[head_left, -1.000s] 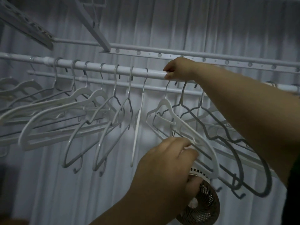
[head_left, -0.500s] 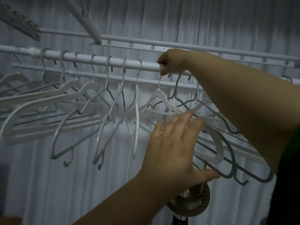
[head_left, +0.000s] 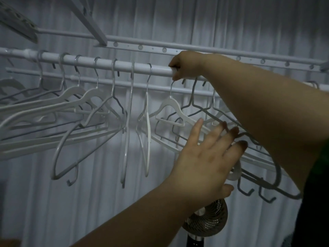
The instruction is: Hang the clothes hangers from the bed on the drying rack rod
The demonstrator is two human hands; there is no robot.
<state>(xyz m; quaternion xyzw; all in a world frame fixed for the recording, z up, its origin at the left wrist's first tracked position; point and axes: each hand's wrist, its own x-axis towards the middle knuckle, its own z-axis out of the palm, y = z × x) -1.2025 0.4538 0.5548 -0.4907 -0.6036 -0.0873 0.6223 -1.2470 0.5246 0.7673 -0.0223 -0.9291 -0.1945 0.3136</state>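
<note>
A white drying rack rod [head_left: 106, 64] runs across the upper part of the view. Several white and grey clothes hangers [head_left: 92, 111] hang from it by metal hooks. My right hand [head_left: 187, 65] is up at the rod, its fingers curled round the rod and the hook of a white hanger [head_left: 170, 107]. More grey wire hangers [head_left: 204, 111] hang to its right, partly hidden by my right forearm. My left hand [head_left: 208, 157] is spread with straight fingers against the lower parts of those hangers.
A second thinner bar [head_left: 124, 83] runs behind the rod, and a perforated rail [head_left: 178, 49] lies above it. Pale curtains [head_left: 213, 24] fill the background. A round fan [head_left: 210, 220] on a dark stand sits low, below my left hand.
My left hand has let go of the hanger's lower part, opened and risen with its fingers spread against the hangers. My right hand stays at the rod.
</note>
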